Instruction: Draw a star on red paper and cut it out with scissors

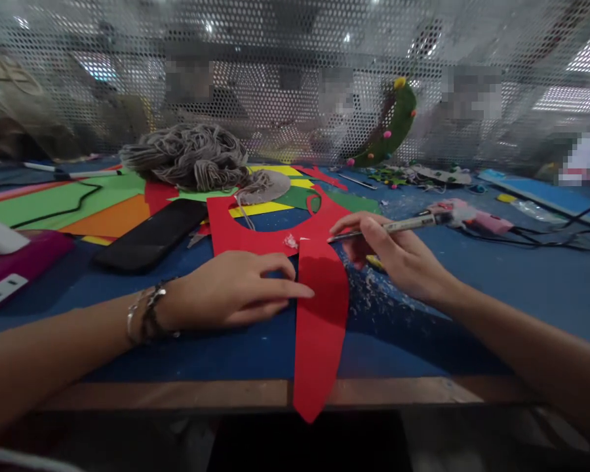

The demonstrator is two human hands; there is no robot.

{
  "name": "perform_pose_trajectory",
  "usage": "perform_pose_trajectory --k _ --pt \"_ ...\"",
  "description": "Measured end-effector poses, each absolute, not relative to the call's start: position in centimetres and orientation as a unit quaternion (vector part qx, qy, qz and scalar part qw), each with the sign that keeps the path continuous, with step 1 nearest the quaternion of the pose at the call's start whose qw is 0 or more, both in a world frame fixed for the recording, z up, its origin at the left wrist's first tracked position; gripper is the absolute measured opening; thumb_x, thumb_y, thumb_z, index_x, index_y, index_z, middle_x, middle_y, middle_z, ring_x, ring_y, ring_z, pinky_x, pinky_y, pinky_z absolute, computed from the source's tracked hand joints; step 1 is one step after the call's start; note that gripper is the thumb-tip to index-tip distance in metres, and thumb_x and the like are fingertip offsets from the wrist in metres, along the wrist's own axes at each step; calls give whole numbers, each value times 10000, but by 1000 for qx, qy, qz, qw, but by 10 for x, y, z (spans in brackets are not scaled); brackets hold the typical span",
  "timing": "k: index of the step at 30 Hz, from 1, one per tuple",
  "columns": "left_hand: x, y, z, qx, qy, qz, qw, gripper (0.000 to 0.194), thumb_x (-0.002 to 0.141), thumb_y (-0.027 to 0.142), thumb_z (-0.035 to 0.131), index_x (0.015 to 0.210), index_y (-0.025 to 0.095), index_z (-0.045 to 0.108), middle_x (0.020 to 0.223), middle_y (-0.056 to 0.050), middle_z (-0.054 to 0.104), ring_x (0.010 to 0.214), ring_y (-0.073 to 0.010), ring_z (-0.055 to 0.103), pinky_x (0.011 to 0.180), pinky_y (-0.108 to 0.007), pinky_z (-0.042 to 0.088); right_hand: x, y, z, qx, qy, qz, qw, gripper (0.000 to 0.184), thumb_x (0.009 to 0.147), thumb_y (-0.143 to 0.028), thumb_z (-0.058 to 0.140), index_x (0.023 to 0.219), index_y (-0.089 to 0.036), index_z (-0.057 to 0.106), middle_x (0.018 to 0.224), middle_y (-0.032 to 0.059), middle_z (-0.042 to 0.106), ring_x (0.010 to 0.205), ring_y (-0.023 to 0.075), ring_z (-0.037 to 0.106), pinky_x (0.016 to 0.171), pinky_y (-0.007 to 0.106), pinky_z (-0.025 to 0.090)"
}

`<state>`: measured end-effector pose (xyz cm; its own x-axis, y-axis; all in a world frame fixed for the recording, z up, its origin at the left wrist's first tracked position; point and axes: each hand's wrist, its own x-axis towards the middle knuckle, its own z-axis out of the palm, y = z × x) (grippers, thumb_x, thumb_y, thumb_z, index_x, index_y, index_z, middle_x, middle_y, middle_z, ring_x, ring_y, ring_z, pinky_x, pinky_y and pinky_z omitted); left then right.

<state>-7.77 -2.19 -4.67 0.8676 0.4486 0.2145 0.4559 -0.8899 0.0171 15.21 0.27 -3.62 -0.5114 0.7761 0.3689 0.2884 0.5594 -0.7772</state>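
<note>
Head view — red cutout [321,328] lies between left grip [231,290], loosely spread, and right grip [400,261] pinching pen [413,223].

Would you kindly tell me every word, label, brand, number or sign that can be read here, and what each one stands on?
No text here is readable.
Pen in the right hand: dark marks on the pale barrel, too small and blurred to read.
Dark phone: no lettering that I can make out.
Red paper piece under the left fingertip: no writing visible.
</note>
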Motion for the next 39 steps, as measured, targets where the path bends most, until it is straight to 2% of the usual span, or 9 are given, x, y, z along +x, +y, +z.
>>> perform_pose_trajectory --k 3,6,8,10,15,25,32,39 --pt "-77 -24 -48 -978 -200 -56 36 340 892 305 296 1158 285 508 1077 -62 545 753 -138 565 666 -244 437 152 0 -33 -318 -789 405 335 183 814 -316 475 788 -156 561 677 14 568 608 94 554 570 220 455" --pt "-77 -23 -50 -981 -185 -50 40 342 897 310 286 1149 290 517 1096 -61 544 723 -134 564 647 -247 432 155 2 -33 -311 -789 442 292 91 744 -229 565 715 -143 569 634 7 580 542 77 543 495 189 436" --pt "-77 -22 -51 -980 -185 -56 37 345 898 293 282 1155 291 513 1101 -60 543 735 -135 568 644 -247 431 156 6 -37 -301 -789 464 268 154 741 -233 562 626 -138 524 548 -15 534 447 52 479 406 166 377" --pt "-76 -21 -51 -980 -186 -57 36 349 896 272 284 1161 291 509 1105 -59 543 756 -141 573 642 -248 429 156 11 -43 -299 -788 474 256 160 747 -220 550 623 -141 486 507 -40 497 409 36 429 380 153 340" --pt "-74 -21 -49 -979 -193 -52 26 351 885 241 296 1149 303 519 1100 -44 554 791 -143 572 641 -241 422 154 14 -51 -307 -794 456 260 198 738 -184 561 596 -151 427 532 -43 491 480 42 437 448 156 353" --pt "-78 -21 -56 -977 -199 -81 4 350 887 227 297 1169 313 483 1114 -30 528 757 -131 538 623 -248 393 154 11 -50 -311 -823 403 251 258 768 -170 491 554 -173 347 530 -42 442 486 50 373 445 173 296" --pt "-78 -20 -57 -976 -194 -96 2 361 890 240 256 1145 298 506 1098 -36 528 724 -139 528 606 -268 392 153 9 -51 -304 -825 396 266 258 764 -148 501 555 -169 350 532 -47 447 474 39 366 429 167 274" --pt "-77 -20 -55 -978 -193 -78 6 345 892 229 283 1159 288 493 1100 -49 529 759 -144 552 616 -259 414 153 11 -50 -312 -816 403 271 251 765 -156 503 554 -170 367 503 -51 452 454 41 406 420 164 305"
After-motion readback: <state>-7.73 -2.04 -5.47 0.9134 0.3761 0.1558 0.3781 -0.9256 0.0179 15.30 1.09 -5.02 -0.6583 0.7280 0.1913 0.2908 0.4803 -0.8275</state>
